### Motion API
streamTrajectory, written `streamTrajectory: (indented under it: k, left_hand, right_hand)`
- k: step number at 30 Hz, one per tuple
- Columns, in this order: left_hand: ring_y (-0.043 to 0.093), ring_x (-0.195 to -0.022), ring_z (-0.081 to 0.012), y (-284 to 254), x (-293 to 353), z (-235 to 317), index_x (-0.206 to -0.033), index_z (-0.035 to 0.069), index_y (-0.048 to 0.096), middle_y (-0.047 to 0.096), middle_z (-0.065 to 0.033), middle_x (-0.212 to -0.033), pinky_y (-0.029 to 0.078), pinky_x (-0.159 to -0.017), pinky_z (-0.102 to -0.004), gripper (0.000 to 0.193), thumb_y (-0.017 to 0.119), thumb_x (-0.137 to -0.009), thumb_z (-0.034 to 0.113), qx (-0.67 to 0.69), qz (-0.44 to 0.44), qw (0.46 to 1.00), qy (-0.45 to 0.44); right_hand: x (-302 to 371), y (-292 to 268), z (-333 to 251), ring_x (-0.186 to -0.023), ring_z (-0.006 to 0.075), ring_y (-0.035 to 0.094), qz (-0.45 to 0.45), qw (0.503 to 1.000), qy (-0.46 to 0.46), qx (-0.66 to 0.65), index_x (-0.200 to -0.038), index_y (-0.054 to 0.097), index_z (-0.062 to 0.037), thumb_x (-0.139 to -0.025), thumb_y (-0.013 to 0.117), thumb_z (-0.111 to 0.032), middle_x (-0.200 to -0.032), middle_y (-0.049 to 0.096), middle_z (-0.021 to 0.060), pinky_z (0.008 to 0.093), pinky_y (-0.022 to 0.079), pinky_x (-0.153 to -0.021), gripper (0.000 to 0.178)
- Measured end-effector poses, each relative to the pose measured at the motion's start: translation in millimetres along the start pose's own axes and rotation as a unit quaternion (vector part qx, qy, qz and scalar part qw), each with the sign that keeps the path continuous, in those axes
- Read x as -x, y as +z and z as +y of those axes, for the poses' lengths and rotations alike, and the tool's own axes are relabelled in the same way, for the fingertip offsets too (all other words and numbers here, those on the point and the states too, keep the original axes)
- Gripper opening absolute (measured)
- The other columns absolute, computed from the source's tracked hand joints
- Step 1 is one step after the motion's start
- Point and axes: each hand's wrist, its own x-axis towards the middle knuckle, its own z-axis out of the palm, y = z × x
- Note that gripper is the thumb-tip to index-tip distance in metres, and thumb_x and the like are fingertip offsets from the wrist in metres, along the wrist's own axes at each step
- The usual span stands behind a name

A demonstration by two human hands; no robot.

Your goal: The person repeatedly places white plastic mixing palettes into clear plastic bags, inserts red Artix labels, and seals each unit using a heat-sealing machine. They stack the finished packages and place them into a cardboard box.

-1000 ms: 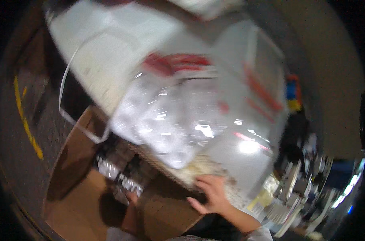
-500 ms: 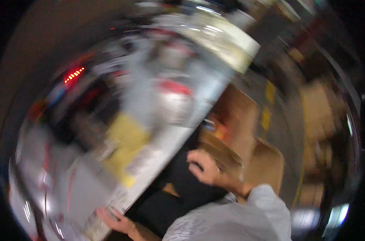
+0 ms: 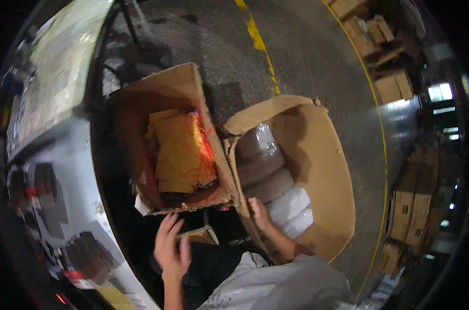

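My left hand (image 3: 172, 249) hovers beside the near edge of a brown open-topped cardboard box (image 3: 157, 87), its fingers apart and nothing in it. Inside that box lies an orange-yellow piece with frayed edges (image 3: 180, 150), with red stringy bits along its right side. My right hand (image 3: 260, 214) is at the left wall of a second, rounded cardboard box (image 3: 325, 170); its fingers are smeared, so whether they grip the rim is unclear. Grey plastic-wrapped bundles (image 3: 263, 160) and white wrapped packs (image 3: 291, 206) lie in the second box, close to that hand.
On the left runs a white worktable (image 3: 82, 155) carrying dark bundles with red bands (image 3: 87, 256) and a plastic-covered stack (image 3: 69, 57). Yellow lines (image 3: 255, 33) mark the grey floor. More cardboard boxes (image 3: 410, 212) stand at the far right.
My view has swung right, from the worktable to the two boxes. The left hand has left the table edge for the first box; the right hand is now at the second box's wall.
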Motion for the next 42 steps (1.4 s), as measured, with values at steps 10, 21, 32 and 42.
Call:
streamTrajectory:
  k: [10, 21, 32, 42]
  left_hand:
    - [0.037, -0.128, -0.0324, 219.2, -201.5, 47.4, -0.136, 0.002, 0.034, 0.041, -0.0155, -0.136, 0.035, -0.099, -0.0405, 0.06, 0.057, -0.083, 0.019, -0.268, -0.145, 0.944, 0.126]
    - [0.045, -0.116, -0.0341, 228.3, -203.3, 30.0, -0.132, 0.0, 0.037, 0.045, -0.0182, -0.13, 0.035, -0.091, -0.0429, 0.066, 0.067, -0.076, 0.017, -0.195, -0.123, 0.96, 0.156]
    - [0.044, -0.117, -0.0358, 218.4, -201.4, 32.2, -0.13, -0.006, 0.038, 0.047, -0.0225, -0.125, 0.034, -0.092, -0.0411, 0.073, 0.071, -0.071, 0.022, -0.209, -0.184, 0.951, 0.139]
    - [0.04, -0.116, -0.0395, 222.4, -199.8, 42.1, -0.135, -0.002, 0.034, 0.045, -0.0223, -0.129, 0.035, -0.094, -0.0491, 0.069, 0.067, -0.081, 0.024, -0.184, -0.17, 0.962, 0.106]
  right_hand:
    - [-201.1, 29.8, 96.5, -0.104, 0.0321, 0.055, 0.179, 0.96, 0.122, 0.177, -0.119, 0.05, 0.0006, -0.084, 0.061, -0.038, -0.113, 0.057, 0.0207, 0.0409, 0.044, -0.087, 0.054]
    - [-366.5, 35.9, 150.4, -0.118, 0.035, 0.039, 0.21, 0.86, 0.155, 0.438, -0.127, 0.046, -0.0052, -0.084, 0.059, -0.034, -0.129, 0.037, 0.0202, 0.0512, 0.036, -0.092, 0.053]
    - [-385.7, 33.5, 158.8, -0.132, 0.038, 0.023, 0.225, 0.805, 0.163, 0.524, -0.134, 0.041, -0.0111, -0.084, 0.056, -0.03, -0.145, 0.018, 0.0198, 0.0615, 0.028, -0.096, 0.056]
    - [-399.7, 53.4, 204.9, -0.136, 0.0407, 0.019, 0.248, 0.807, 0.07, 0.532, -0.134, 0.043, -0.014, -0.087, 0.05, -0.03, -0.149, 0.017, 0.0223, 0.0665, 0.027, -0.096, 0.05]
